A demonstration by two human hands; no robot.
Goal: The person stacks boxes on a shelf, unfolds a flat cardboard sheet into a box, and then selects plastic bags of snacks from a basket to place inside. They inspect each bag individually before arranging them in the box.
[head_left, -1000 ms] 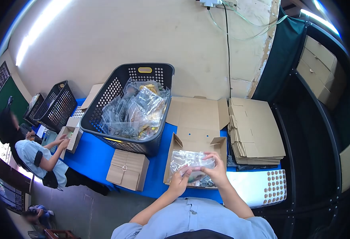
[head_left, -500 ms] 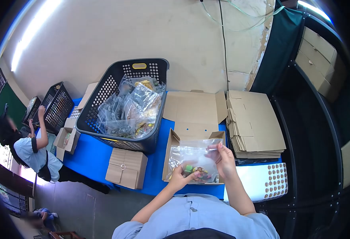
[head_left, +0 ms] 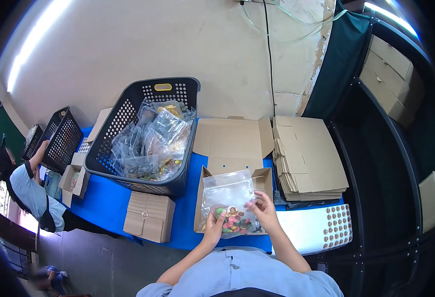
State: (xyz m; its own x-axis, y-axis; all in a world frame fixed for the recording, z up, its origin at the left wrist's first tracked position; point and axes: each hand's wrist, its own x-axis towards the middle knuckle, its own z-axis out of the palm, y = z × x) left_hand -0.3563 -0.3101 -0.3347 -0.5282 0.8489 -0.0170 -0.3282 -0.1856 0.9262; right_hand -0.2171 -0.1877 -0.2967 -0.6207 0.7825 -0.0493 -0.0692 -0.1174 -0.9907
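Note:
A clear zip bag (head_left: 230, 190) stands tilted over the open cardboard box (head_left: 199, 200), with colourful pieces, perhaps sweets, gathered in its lower part. A round brown sticker (head_left: 232, 211) shows on its front. My left hand (head_left: 213, 226) grips the bag at its lower left, thumb on the front. On the other side my right hand (head_left: 264, 208) pinches the bag's right edge, level with the sticker. The bag hides most of the box's inside; the lid (head_left: 232, 140) lies folded back.
A dark basket (head_left: 190, 148) full of filled clear bags (head_left: 163, 136) stands to the left. Nearer is a closed carton (head_left: 148, 218). Flat cardboard boxes (head_left: 309, 153) are stacked right of the open box, above a sticker sheet (head_left: 301, 228). A co-worker (head_left: 31, 190) reaches into another basket (head_left: 64, 143).
The bag has turned more upright and its pieces and sticker now face me. My right hand has slid down from the bag's top to its side. The co-worker's arm has lowered into a basket.

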